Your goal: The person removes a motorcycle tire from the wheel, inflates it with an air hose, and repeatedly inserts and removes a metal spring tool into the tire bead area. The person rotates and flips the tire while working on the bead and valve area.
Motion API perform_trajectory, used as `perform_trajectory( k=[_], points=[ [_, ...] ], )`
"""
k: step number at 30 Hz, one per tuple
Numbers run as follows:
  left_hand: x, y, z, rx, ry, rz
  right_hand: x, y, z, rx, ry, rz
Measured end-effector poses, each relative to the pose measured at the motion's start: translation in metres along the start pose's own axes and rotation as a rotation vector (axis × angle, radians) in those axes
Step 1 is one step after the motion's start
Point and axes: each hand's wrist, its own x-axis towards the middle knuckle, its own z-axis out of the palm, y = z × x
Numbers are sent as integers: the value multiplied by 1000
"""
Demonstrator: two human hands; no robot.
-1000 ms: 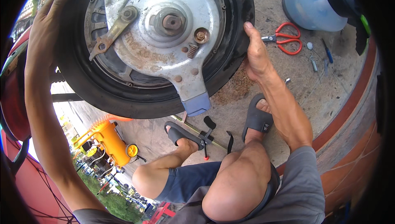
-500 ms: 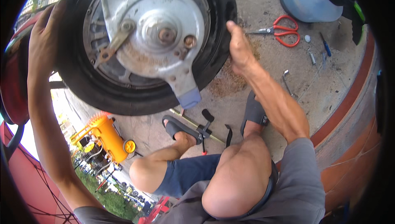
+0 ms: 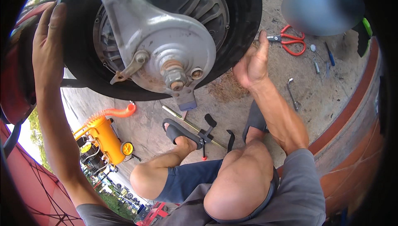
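Observation:
A motor-scooter-sized wheel (image 3: 93,74) with a black tyre stands tilted before me. Its silver brake drum cover (image 3: 143,23) faces me, with a rusty axle and nut (image 3: 174,78) at the centre and a small brake lever arm (image 3: 130,66) beside it. My left hand (image 3: 49,45) presses against the tyre's left side, fingers stretched upward. Low on the right edge, my right hand (image 3: 253,66) cups the tyre with its thumb up; its fingers are partly hidden. Between them the two hands hold the wheel. Red-handled scissors (image 3: 292,41) lie just right of my right hand.
A metal stand or bar tool (image 3: 205,134) lies between my feet. On the right are a blue screwdriver (image 3: 329,54), a spring (image 3: 316,66), an angled wrench (image 3: 292,94) and a blurred bluish container (image 3: 321,8). A yellow air compressor (image 3: 105,139) with an orange hose (image 3: 118,112) stands left.
The wheel has shifted right and tipped, so the axle end now points more toward me. My right hand has moved right and down with the tyre edge; my left hand stays on its side.

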Motion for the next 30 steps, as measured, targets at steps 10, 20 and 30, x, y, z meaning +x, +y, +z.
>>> perform_trajectory(
  k=[10,20,30],
  points=[
    [-77,-78,32,-948,114,-455,-7,-3,-24,36,63,-172],
    [-103,-187,107,-1220,-86,-142,-31,23,-63,-282,-37,-495],
    [-94,-158,70,-926,118,-190,-44,41,-82,-704,-159,-576]
  ],
)
